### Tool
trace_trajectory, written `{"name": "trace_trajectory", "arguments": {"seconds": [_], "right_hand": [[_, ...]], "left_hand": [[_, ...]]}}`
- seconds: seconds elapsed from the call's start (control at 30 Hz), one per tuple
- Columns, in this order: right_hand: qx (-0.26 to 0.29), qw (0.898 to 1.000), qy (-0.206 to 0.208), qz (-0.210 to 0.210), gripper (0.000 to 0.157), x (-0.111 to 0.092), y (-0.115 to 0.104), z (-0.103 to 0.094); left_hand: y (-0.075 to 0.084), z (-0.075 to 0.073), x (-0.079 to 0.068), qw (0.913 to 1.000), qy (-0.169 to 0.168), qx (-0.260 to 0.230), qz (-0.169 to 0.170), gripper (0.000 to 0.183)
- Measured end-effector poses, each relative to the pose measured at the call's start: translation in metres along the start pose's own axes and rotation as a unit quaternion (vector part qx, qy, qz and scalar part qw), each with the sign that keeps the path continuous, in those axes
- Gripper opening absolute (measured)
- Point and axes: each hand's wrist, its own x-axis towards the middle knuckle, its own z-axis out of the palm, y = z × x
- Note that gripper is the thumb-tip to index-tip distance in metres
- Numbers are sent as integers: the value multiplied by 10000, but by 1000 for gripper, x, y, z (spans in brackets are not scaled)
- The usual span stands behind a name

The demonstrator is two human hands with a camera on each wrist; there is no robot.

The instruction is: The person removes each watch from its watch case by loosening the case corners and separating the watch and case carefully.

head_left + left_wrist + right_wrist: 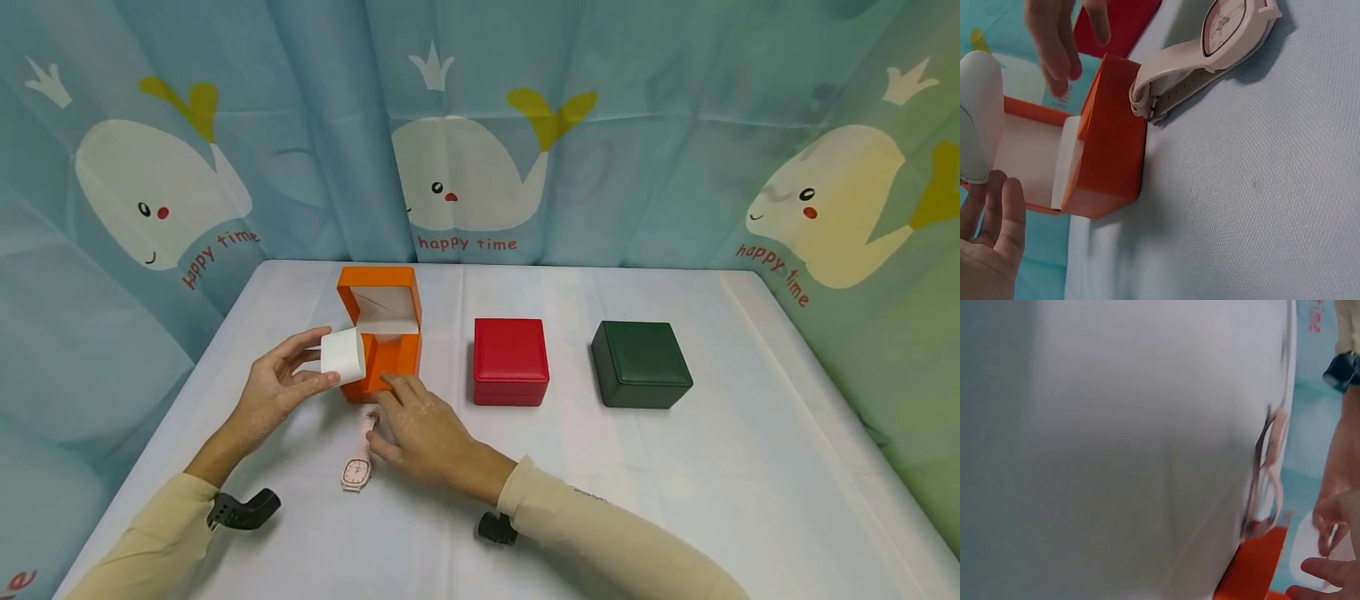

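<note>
My left hand (272,385) pinches a white watch cushion (343,356) between thumb and fingers, raised at the left side of an orange watch box (408,357). The box's lid stands up, with a pale lining. My right hand (429,429) hovers by the box's front edge with loosely bent fingers and nothing in them; whether a fingertip touches the box, I cannot tell. A pink wristwatch (356,472) lies in front of the box, its strap closed in a loop, as the left wrist view shows. The box interior is partly hidden by the cushion and right hand.
A closed red box (512,362) stands right of the orange one, and a closed dark green box (642,365) farther right. All rest on a table with a white cloth (750,467). A blue curtain (322,167) with whale prints hangs behind.
</note>
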Motion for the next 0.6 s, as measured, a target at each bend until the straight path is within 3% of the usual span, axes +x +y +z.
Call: {"name": "trace_trajectory", "arguments": {"seconds": [0.2, 0.37, 0.6], "right_hand": [[-717, 9970, -274, 59, 50, 4, 17, 4], [-1605, 9849, -622, -192, 49, 7, 21, 7], [-2284, 9717, -494, -343, 40, 9, 21, 7]], "left_hand": [[0, 1, 1, 10000, -42, 62, -55, 58], [-2, 3, 2, 9998, -172, 29, -127, 58], [-7, 9, 8, 9968, -347, 575, -440, 68]]}}
